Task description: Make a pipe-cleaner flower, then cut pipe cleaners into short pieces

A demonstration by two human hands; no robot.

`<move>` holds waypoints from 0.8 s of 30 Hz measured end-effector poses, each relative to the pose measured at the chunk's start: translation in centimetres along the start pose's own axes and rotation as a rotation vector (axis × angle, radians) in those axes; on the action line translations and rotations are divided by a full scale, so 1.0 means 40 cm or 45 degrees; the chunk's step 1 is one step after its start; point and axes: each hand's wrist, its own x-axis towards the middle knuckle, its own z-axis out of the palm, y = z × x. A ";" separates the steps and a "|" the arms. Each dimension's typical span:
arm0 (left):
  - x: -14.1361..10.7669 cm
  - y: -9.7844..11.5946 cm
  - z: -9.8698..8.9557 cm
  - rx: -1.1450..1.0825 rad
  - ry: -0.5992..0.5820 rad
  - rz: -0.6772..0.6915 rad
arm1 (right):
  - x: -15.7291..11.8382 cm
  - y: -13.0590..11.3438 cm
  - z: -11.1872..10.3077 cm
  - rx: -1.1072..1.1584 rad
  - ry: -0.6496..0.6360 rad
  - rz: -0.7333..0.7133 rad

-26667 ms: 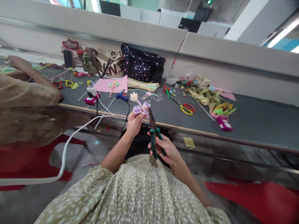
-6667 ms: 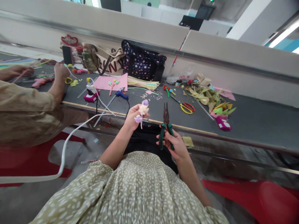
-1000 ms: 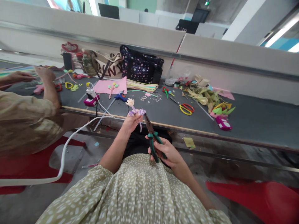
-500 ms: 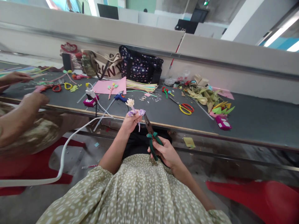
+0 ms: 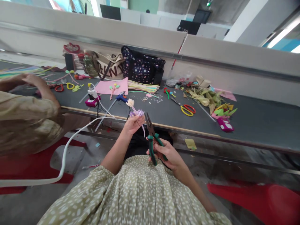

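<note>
Near the table's front edge, my left hand (image 5: 133, 124) pinches a fuzzy purple flower (image 5: 138, 113) with a cream tip (image 5: 130, 103) above it and a purple stem end hanging below. My right hand (image 5: 167, 152) is wrapped round green-handled pliers (image 5: 151, 136) just to the right. The handles are spread, and the jaws point up beside the flower, slightly apart from it. Behind my left hand a blue glue gun (image 5: 122, 97) lies on the table.
Yellow and red scissors (image 5: 187, 110), pipe cleaners (image 5: 142, 87), pink paper (image 5: 100, 87) and dried leaves (image 5: 203, 96) lie on the dark table (image 5: 264, 122). A white cable (image 5: 64, 153) crosses at left, near another person's arm (image 5: 44, 89). Bags (image 5: 142, 67) stand behind.
The pliers have opened wider and moved slightly down from the flower. The purple flower has turned in my left hand. At left, the other person's arms have moved in over the table.
</note>
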 end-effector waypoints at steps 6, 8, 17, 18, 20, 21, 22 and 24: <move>-0.001 -0.002 0.005 -0.019 0.048 -0.045 | 0.000 -0.001 0.013 0.027 -0.005 -0.012; -0.002 -0.003 0.006 -0.017 0.078 -0.052 | 0.001 0.001 0.013 0.041 0.001 -0.028; -0.004 -0.003 0.008 0.051 0.021 -0.028 | 0.001 -0.010 0.016 -0.049 0.038 -0.003; -0.004 -0.004 0.006 0.057 -0.003 -0.015 | 0.001 -0.010 0.016 -0.051 0.045 -0.007; -0.003 -0.005 0.003 0.064 -0.038 0.007 | 0.002 -0.009 0.017 -0.058 0.062 -0.014; -0.003 -0.005 0.001 0.069 -0.046 0.016 | 0.003 -0.007 0.017 -0.062 0.072 -0.020; -0.003 -0.004 0.000 0.077 -0.051 0.020 | 0.003 -0.006 0.018 -0.067 0.080 -0.026; -0.003 -0.003 -0.001 0.100 -0.059 0.026 | 0.005 -0.003 0.017 -0.083 0.099 -0.041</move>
